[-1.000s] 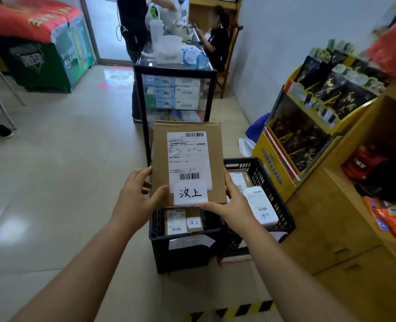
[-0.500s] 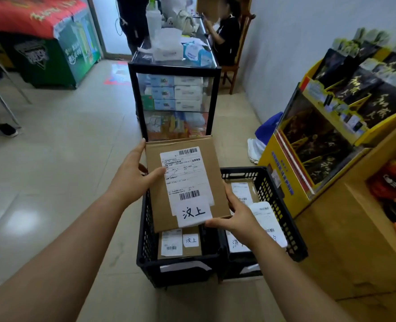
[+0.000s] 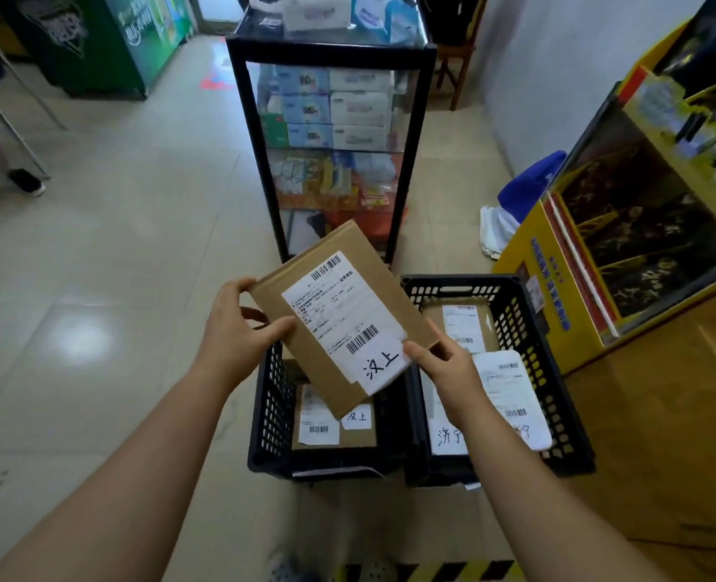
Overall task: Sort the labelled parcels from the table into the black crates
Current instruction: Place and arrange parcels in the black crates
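I hold a flat brown cardboard parcel (image 3: 305, 304) with a white shipping label and a handwritten tag, tilted above the left black crate (image 3: 270, 417). My left hand (image 3: 234, 338) grips its left edge and my right hand (image 3: 444, 363) pinches its lower right corner. Inside the left crate lies a brown parcel (image 3: 335, 428) with the same handwritten tag. The right black crate (image 3: 528, 329) holds a brown parcel (image 3: 463, 325) and a white parcel (image 3: 511, 396) with a different tag.
A black-framed glass display case (image 3: 331, 132) full of boxes stands just behind the crates. A yellow display rack (image 3: 625, 228) and a wooden counter (image 3: 658, 434) sit to the right. Open tiled floor (image 3: 116, 266) lies to the left. Hazard tape (image 3: 423, 571) marks the floor near me.
The parcel has come down from chest height and rotated anticlockwise toward the left crate. The view has moved closer and tilted downward over both crates.
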`<state>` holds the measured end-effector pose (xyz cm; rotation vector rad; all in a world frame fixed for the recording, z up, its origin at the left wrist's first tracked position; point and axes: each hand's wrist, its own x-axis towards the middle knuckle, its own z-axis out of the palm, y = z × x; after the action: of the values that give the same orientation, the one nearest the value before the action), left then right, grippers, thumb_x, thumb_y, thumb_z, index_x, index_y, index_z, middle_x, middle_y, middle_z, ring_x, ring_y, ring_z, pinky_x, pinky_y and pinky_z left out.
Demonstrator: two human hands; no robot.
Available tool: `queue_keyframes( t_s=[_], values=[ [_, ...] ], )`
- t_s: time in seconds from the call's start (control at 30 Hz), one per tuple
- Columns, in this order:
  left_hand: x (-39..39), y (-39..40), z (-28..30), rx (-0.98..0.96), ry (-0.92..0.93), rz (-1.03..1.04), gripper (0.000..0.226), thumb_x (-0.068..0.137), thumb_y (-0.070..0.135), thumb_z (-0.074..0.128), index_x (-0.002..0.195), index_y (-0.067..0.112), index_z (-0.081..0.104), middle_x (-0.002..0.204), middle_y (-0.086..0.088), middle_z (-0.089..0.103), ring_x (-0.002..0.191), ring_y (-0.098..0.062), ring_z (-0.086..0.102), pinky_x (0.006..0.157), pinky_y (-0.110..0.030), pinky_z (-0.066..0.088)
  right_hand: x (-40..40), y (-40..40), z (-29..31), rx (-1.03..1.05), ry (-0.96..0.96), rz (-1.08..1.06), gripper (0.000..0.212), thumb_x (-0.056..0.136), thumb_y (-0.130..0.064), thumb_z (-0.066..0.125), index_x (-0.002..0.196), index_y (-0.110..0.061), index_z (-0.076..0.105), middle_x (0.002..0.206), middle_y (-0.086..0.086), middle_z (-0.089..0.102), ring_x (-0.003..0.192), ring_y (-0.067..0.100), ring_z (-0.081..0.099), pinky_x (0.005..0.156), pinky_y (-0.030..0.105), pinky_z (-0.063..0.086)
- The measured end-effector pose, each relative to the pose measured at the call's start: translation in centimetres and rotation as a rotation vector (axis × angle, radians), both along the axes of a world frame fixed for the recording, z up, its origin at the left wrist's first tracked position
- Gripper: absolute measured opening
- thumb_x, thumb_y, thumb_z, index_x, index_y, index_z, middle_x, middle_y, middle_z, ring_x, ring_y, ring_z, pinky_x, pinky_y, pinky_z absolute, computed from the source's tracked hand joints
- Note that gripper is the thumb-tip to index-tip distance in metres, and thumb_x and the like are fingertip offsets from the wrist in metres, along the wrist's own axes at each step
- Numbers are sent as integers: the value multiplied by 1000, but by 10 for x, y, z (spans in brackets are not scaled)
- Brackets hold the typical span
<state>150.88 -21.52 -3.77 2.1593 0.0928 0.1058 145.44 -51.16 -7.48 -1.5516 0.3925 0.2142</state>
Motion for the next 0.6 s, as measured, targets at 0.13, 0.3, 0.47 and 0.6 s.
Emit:
queue_keyframes(
  t_s=[0.13, 0.3, 0.47, 0.6],
  values=[
    [-2, 6, -26, -17, 50, 35, 78, 69, 34, 85, 132, 21, 42, 124, 10, 45, 91, -3, 58, 66, -14, 44, 13, 25, -15, 14, 30, -133, 84, 84, -33, 79, 155, -24, 35, 156, 2, 41, 141, 23, 42, 116, 52, 35],
    [-7, 26, -50, -73, 106, -14, 82, 65, 33, 87, 133, 26, 42, 124, 12, 42, 94, -6, 60, 74, -19, 53, 29, 50, -20, -152, 40, -215, 69, 92, -41, 69, 151, -18, 42, 150, -1, 33, 133, 21, 46, 109, 36, 40],
    [-8, 43, -66, -83, 160, -75, 101, 56, 40, 90, 140, 26, 37, 124, 12, 37, 95, -4, 59, 79, -22, 52, 33, 68, -27, -274, 85, -167, 66, 96, -45, 60, 153, -20, 39, 143, 5, 36, 127, 20, 47, 103, 29, 39],
    [-10, 51, -81, -41, 167, -73, 106, 56, 41, 90, 144, 25, 33, 121, 11, 37, 96, -5, 57, 81, -21, 49, 31, 78, -27, -148, 28, -99, 36, 95, -21, 67, 125, -40, 60, 135, 0, 59, 118, 17, 60, 101, 41, 51]
  ],
)
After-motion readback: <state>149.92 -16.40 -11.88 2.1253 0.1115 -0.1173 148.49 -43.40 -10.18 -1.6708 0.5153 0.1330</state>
